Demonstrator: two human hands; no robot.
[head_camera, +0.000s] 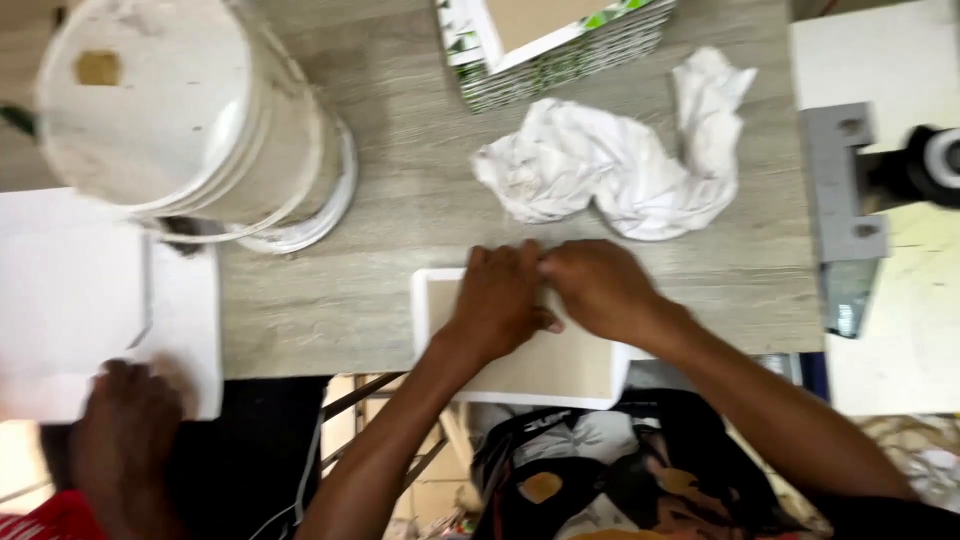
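Desk (400, 200), grey wood grain, takes up most of the view.

White bucket (170, 110), top left, lying tilted with its open mouth toward the camera. Beside it at left, flat white sheets (70, 300), with another person's hand (125, 440) resting at their lower edge.

Crumpled white cloth (620, 170) lies loose, upper middle, just beyond the working hands and not touching them. Patterned green-and-white box (560, 50) at the top edge. Grey bracket (845, 200) at the right edge of the desk.

Flat white-framed tray with tan board inside (560, 370) sits at the near edge of the desk, partly overhanging.

Left hand (500, 300) and right hand (600, 290) meet over the tray's far edge, fingertips together, pressing or pinching something there; blur hides what.

Judgement: work on that far edge is under way. Board looks seated in its frame. Cloth is not in use.
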